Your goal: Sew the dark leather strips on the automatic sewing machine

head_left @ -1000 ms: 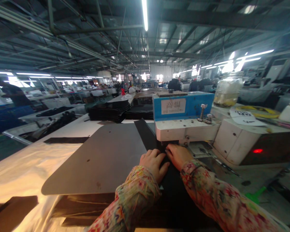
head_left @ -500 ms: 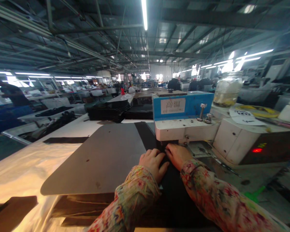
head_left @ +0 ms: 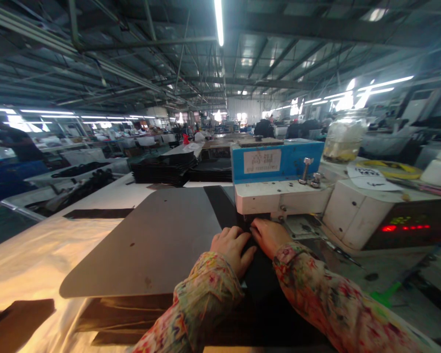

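While left hand (head_left: 232, 249) touches black strip (head_left: 224, 208), jar (head_left: 344, 135) holds yellowish contents (head_left: 337, 154).

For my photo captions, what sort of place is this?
Probably a factory workshop: a blue and white machine, stacks of flat black pieces and tube lights under a beamed roof.

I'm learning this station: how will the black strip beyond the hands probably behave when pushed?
The black strip probably slides rather than crumples, since its visible far part lies flat and straight. It looks thin, so it is likely light and may bend if lifted by one end. On the smooth-looking grey plate, it may also slip sideways.
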{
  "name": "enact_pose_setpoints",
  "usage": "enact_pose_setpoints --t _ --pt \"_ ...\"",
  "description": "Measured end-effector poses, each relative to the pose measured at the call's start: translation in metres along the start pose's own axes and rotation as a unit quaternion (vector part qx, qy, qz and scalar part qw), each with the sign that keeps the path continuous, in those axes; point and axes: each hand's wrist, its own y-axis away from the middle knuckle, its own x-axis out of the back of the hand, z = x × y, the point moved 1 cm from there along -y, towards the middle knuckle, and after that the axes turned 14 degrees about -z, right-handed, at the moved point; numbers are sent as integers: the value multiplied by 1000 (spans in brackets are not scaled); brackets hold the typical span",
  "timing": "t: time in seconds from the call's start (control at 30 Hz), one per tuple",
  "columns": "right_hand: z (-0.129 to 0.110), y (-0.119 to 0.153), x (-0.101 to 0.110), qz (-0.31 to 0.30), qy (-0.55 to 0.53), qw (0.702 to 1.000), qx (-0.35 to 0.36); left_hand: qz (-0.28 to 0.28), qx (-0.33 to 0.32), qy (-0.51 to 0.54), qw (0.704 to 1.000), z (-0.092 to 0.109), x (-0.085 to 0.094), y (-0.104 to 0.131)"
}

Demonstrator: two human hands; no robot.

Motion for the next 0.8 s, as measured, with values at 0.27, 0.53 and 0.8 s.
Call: enact_pose_setpoints --t 0.27,0.53,0.8 --pt "1 0 0 3 -4 1000 0 -4 1 0 1000 0 1 -1" --pt "-1 1 2 -11 -6 1000 -10 -5 7 15 1000 2 4 0" --pt "0 -1 0 13 12 1000 8 -9 27 15 999 -8 2 -8"
